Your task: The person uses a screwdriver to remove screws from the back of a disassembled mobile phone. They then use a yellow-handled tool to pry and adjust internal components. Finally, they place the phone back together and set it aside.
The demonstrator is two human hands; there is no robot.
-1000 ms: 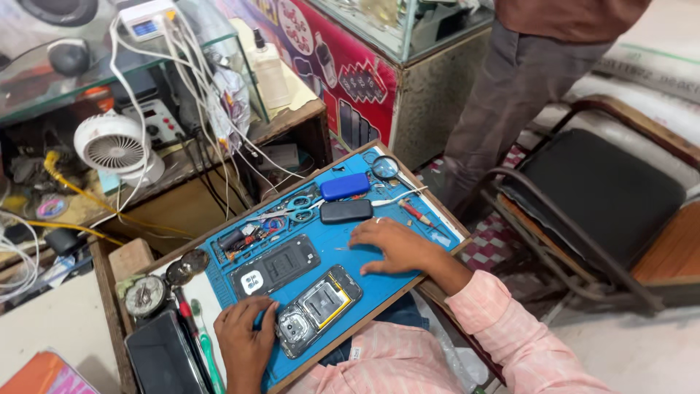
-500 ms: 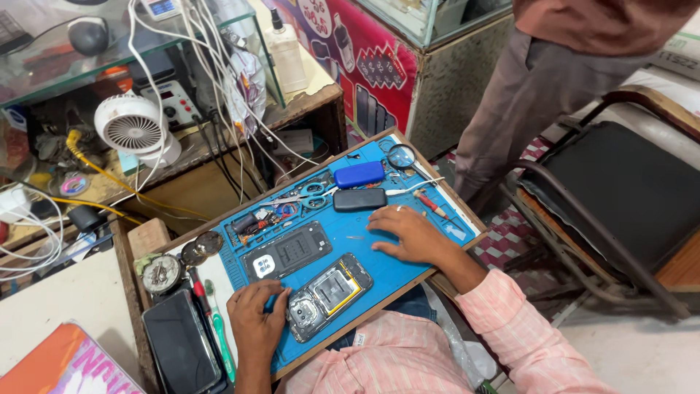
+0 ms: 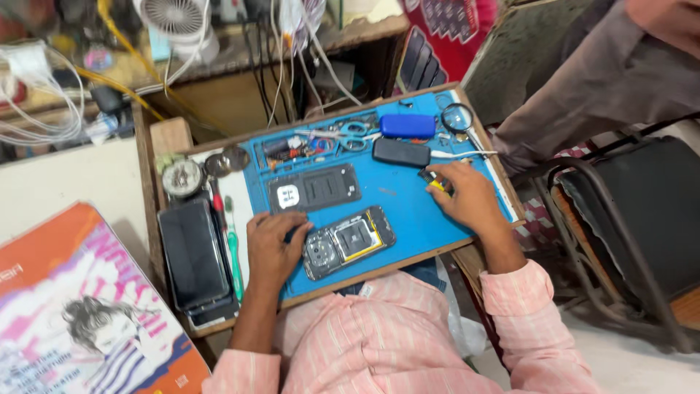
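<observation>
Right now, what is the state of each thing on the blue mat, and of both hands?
Opened phone: back off, insides showing.
Back cover: lying apart, flat.
Scissors: closed.
Left hand: steadying the phone.
Right hand: fingers on a small yellow tool.

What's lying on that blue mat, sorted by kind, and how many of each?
Opened phones: 1, under the left hand
Phone back covers: 1
Small cases: 2, blue and black
Scissors: 1
Magnifiers: 1
Yellow-tipped tools: 1, at the right hand
Total: 7
</observation>
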